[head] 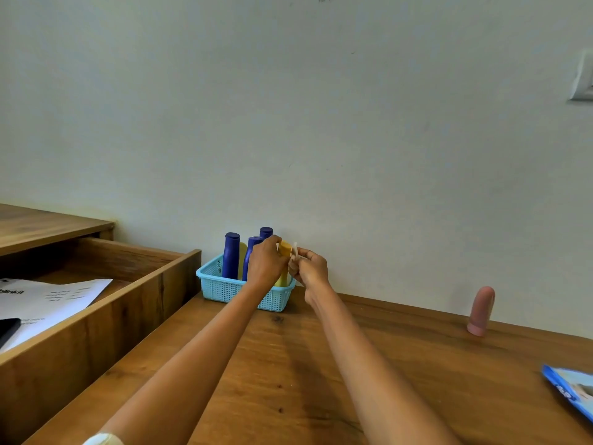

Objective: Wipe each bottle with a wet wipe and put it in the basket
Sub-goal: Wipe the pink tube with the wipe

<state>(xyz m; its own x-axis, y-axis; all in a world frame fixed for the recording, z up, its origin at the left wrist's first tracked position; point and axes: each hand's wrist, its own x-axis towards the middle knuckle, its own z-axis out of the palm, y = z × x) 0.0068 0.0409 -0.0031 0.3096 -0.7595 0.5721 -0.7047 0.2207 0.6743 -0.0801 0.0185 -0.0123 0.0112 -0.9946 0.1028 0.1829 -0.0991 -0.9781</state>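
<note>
A light blue perforated plastic basket (224, 289) stands on the brown wooden bench (288, 364), hard against the pale wall (321, 107). Three tall dark blue plastic bottles (231, 260) stand upright inside it, the left one at the basket's 9 o'clock side, another toward 12 o'clock against the wall, the third partly hidden behind the left hand. A pale yellow bottle shows between the blue ones, mostly covered.

A yellow plastic bottle (285, 248) stands upright at the basket's 3 o'clock end, its base hidden behind the hands, so whether it rests on the basket floor cannot be told. The left hand (266, 263) curls its fingers round the upper part of this bottle. The right hand (309, 268), just at the bottle's 3 o'clock side, pinches a small crumpled white wet wipe (294, 252) between thumb and fingertips, the wipe touching the bottle's side near its cap.

At 3 o'clock from the basket, well apart, a pink rounded bottle (480, 311) stands cap-down near the wall. A blue-and-white packet (571, 393) lies at the bench's far 4 o'clock edge, cut off by the frame. At 9 o'clock an open wooden drawer (106, 303) holds a printed white paper sheet (48, 303) and a dark flat object (8, 329).
</note>
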